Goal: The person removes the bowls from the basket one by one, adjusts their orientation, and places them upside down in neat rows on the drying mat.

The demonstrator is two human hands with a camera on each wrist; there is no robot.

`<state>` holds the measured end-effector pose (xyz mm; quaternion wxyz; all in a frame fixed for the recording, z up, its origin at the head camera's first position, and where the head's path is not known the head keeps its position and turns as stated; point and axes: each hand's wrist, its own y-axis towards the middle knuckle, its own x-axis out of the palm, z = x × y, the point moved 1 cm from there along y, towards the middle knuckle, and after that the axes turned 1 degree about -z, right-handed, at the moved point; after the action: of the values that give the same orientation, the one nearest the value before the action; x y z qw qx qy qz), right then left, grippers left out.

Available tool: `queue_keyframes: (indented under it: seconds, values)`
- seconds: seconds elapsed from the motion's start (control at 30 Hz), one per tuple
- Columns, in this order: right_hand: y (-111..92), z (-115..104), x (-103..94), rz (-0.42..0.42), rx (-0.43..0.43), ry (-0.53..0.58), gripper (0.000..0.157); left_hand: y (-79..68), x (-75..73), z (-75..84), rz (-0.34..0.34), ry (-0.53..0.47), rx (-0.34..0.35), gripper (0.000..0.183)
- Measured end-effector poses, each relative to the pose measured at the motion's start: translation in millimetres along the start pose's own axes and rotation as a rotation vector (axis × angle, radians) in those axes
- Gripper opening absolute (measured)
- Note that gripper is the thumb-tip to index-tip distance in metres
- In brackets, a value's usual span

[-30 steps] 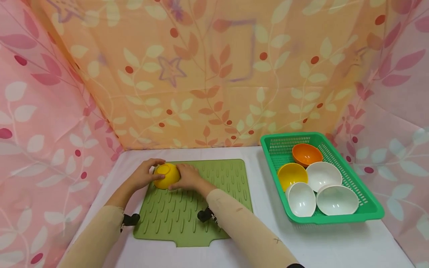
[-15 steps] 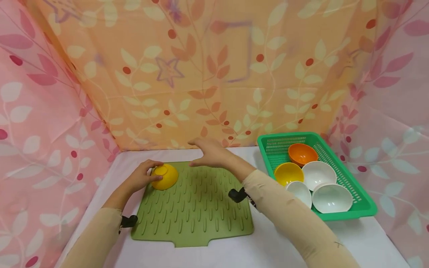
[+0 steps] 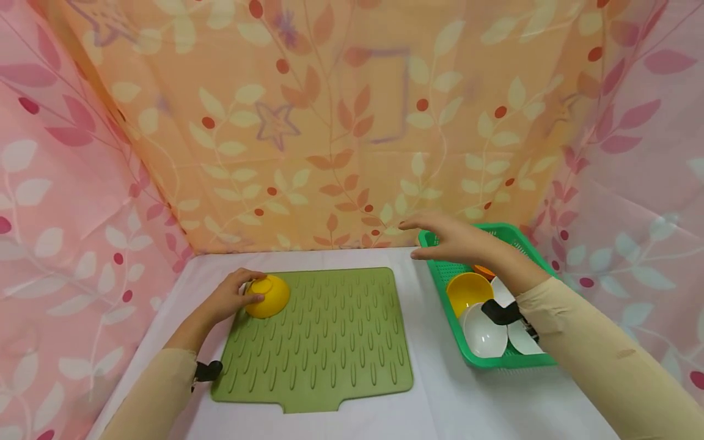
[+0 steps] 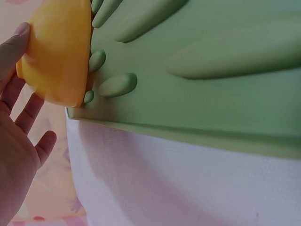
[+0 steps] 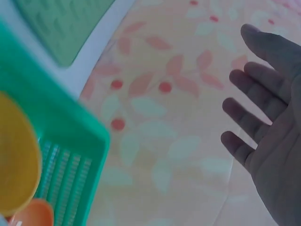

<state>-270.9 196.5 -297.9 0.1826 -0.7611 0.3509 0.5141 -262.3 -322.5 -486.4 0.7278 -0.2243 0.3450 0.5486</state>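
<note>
A yellow bowl [image 3: 272, 299] lies upside down on the green mat [image 3: 330, 342], at its far left corner. My left hand [image 3: 236, 293] holds it by the base, thumb on the near side and fingers round the far left. The left wrist view shows the bowl [image 4: 56, 52] with its rim on the mat, the thumb against its wall. My right hand [image 3: 451, 238] is in the air over the near-left part of the green basket [image 3: 451, 330], holding nothing. Its fingers [image 5: 254, 89] are spread apart in the right wrist view.
Inside the basket are another yellow bowl [image 3: 467, 293], an orange bowl [image 3: 484, 271] mostly hidden by the right arm, and white bowls [image 3: 484, 333]. A white cloth [image 3: 379, 421] covers the table. Patterned curtains [image 3: 330, 122] stand behind and at both sides.
My right hand has let go of the yellow bowl and moved right, up to the basket. The left hand stays on the bowl, which remains on the mat.
</note>
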Motion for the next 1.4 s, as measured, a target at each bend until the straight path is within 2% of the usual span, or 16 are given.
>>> queue_keyframes:
  seconds: [0.17, 0.37, 0.6, 0.83, 1.17, 1.4]
  values:
    - [-33, 40, -1.8, 0.013, -0.025, -0.030, 0.050, -2.2, 2.0, 0.2, 0.009, 0.028, 0.017, 0.054]
    - [-65, 78, 1.5, 0.003, 0.023, -0.049, 0.042, -1.2, 1.4, 0.3, 0.012, 0.040, 0.000, 0.054]
    - [-84, 108, 12.5, -0.114, 0.075, -0.020, 0.039, -0.5, 0.5, -1.2, 0.024, 0.062, 0.001, 0.054]
    - [-92, 122, 24.6, -0.180, 0.082, -0.016, 0.043, -1.6, 2.7, -0.7, 0.030, 0.072, 0.005, 0.055]
    - [-89, 128, 32.0, -0.165, 0.062, -0.009, 0.054, -1.8, -1.0, 2.2, 0.033, 0.098, 0.019, 0.054]
    - [-89, 133, 36.6, -0.175, 0.094, -0.022, 0.064, -1.4, 2.3, 1.2, 0.013, 0.095, 0.006, 0.055]
